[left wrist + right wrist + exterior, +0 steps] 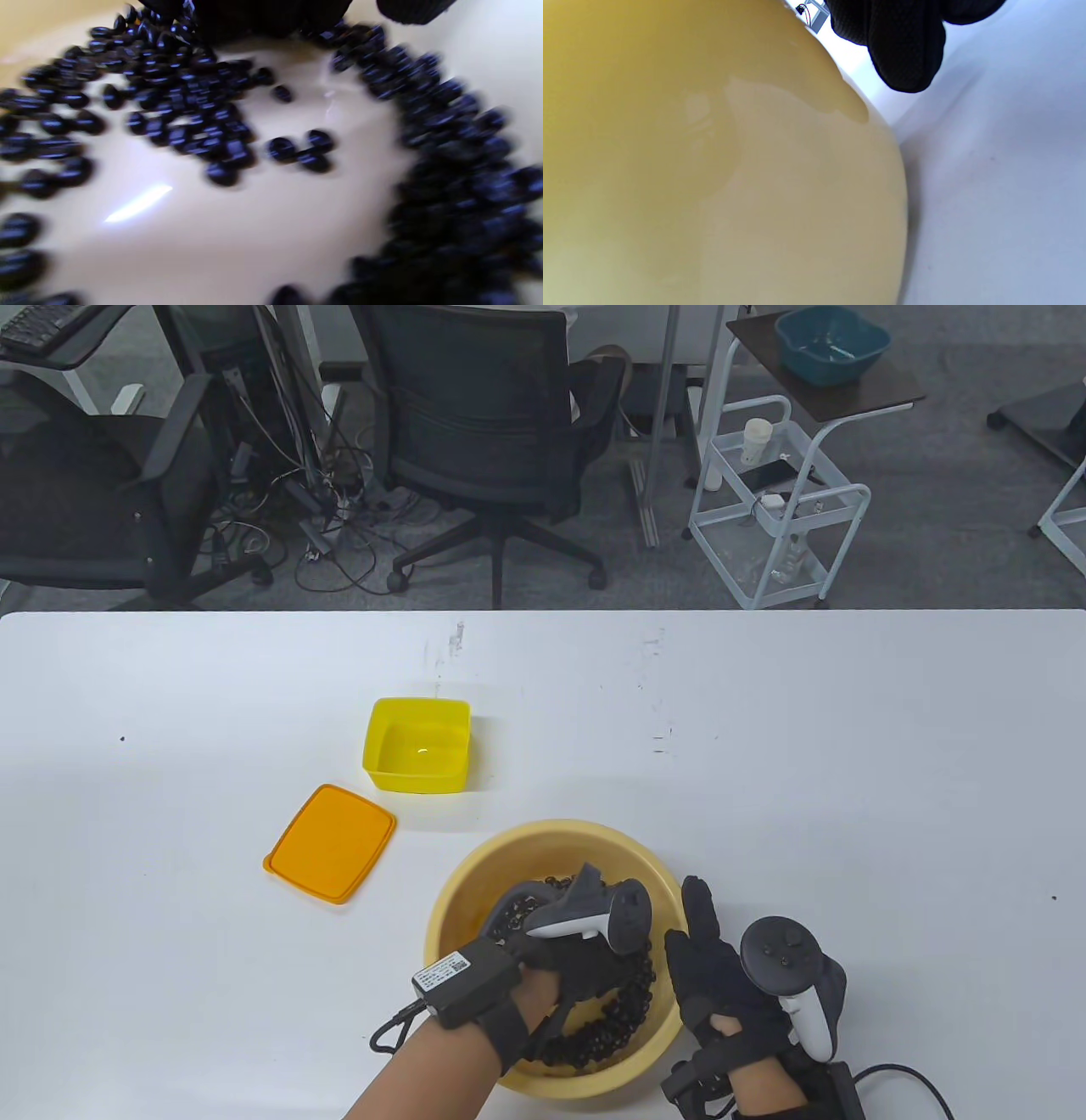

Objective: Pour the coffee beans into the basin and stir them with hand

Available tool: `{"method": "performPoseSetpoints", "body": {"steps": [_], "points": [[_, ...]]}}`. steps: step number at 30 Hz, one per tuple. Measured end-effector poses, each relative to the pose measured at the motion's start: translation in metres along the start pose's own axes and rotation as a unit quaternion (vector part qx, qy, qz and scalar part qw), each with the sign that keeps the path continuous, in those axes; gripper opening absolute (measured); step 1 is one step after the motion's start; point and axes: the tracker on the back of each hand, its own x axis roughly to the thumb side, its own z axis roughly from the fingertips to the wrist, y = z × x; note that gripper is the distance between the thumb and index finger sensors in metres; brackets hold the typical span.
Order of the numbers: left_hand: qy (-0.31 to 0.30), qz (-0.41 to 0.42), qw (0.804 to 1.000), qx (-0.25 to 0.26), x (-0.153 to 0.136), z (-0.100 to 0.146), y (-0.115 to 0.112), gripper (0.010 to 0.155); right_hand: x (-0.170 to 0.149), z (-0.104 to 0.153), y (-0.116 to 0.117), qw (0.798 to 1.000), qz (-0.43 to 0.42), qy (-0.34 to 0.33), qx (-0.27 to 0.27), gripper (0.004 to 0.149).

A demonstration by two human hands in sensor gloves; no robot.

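Table view shows the wide white table (848,780) bearing everything, and nearest the person sits the round pale-yellow plastic basin (551,840), kept close so both hands reach it without stretching. Behind it and to the left, the small square yellow plastic container (417,746) stands upright and empty, and the flat orange plastic lid (331,843) lies just beside it; both appear set apart from the basin so they stay out of the stirring, which suggests the pouring is done. The left hand (560,959) reaches down inside the basin among the beans; its fingers are hidden beneath its tracker, so whether they are spread or curled cannot be told. The right hand (721,984) rests with straight fingers laid together against the basin's outer wall, likely bracing it against sliding, and grips nothing. The dark glossy coffee beans (199,123) lie on the basin's floor in a rough ring round a bare middle, a pattern that fits a circling stir.
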Motion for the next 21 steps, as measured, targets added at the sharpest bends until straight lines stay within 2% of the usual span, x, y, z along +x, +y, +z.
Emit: {"method": "performPoseSetpoints", "body": {"steps": [3,6,12,14,16,21], "points": [[0.006,0.000,0.999,-0.037,-0.004,-0.003,-0.003,0.065,0.000,0.000,0.000,1.000,0.001,0.000,-0.001,0.064],[0.023,-0.003,1.000,-0.020,-0.007,-0.003,-0.002,0.066,0.000,0.000,0.000,1.000,0.002,-0.001,-0.001,0.064],[0.038,-0.015,0.999,-0.021,-0.008,-0.004,-0.002,0.068,0.000,0.000,0.000,1.000,0.002,-0.001,-0.001,0.064],[0.048,-0.014,0.999,-0.009,-0.009,-0.004,0.000,0.069,0.000,0.000,0.000,1.000,0.002,-0.001,-0.001,0.064],[0.069,-0.044,0.996,0.023,-0.010,-0.003,0.002,0.070,0.000,0.000,0.000,1.000,0.003,-0.001,-0.003,0.065],[0.069,-0.047,0.996,0.039,-0.011,0.008,0.009,0.066,0.001,0.000,0.000,1.000,0.007,-0.002,-0.007,0.066]]}}
